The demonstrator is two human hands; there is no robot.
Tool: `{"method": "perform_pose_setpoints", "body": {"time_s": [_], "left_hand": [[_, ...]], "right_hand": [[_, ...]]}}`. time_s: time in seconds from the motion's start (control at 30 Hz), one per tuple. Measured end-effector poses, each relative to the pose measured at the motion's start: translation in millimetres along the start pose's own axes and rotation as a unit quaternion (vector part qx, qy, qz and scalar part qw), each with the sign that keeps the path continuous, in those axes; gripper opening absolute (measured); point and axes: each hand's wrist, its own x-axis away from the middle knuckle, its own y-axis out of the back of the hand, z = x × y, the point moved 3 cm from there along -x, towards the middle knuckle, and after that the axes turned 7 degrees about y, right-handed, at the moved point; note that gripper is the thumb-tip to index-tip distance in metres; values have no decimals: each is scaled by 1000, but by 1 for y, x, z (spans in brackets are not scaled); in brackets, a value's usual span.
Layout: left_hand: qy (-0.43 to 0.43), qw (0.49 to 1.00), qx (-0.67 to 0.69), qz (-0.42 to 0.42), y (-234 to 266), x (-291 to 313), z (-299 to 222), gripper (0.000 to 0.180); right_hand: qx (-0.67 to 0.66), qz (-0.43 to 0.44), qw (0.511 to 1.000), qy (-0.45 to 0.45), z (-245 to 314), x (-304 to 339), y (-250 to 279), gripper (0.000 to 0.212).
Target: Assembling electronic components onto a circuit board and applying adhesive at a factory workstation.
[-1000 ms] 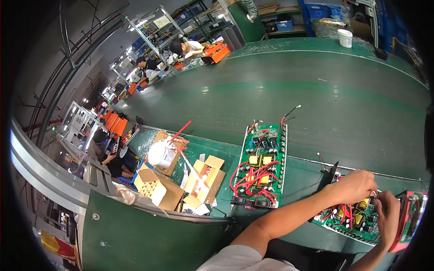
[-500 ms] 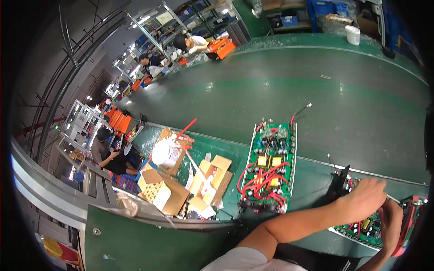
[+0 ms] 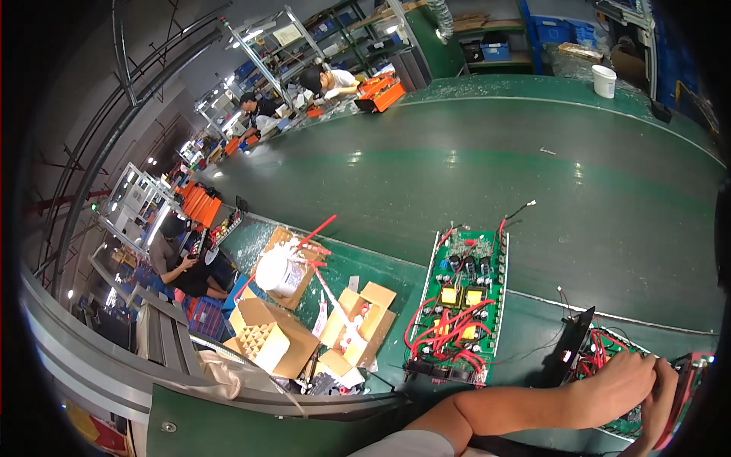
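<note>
At the right edge, both hands are over a green circuit board (image 3: pixel 623 428) with red wires and a black end plate (image 3: pixel 572 346). My left hand (image 3: pixel 618 387) reaches across from the lower middle, its fingers curled and pressed together at the board's right side. Right against it, my right hand (image 3: pixel 661 392) is bent with its fingers closed; whatever lies between the fingertips is hidden. Just beyond them stands a red-edged part (image 3: pixel 689 392). To the left lies a second circuit board (image 3: pixel 464 293), long, with yellow transformers, dark capacitors and looping red wires.
Open cardboard boxes (image 3: pixel 278 335) and a white tub (image 3: pixel 279 273) smeared with white paste stand left of the boards. A wide conveyor belt (image 3: pixel 426 171) runs behind. On its far side are a white bucket (image 3: pixel 604 81) and an orange bin (image 3: pixel 381 93). Other people work at the left.
The view has shifted, so the bench sits lower in the picture. My left hand's fingers have come down beside my right hand, and more of the red wires shows.
</note>
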Motion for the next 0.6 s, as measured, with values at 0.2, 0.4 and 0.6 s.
{"method": "perform_pose_setpoints", "body": {"time_s": [0.2, 0.4, 0.6], "left_hand": [[-6, 997, -39, -63, -10, -7, -19, 13], [-56, 997, -50, -31, -25, -12, -38, 13], [-18, 998, -56, -20, -7, 7, -22, 25]], "right_hand": [[116, 16, 993, 5, 33, -1, 10, 44], [-15, 15, 996, -82, 73, -12, 19, 21], [87, 43, 994, 54, 134, -53, -8, 20]]}}
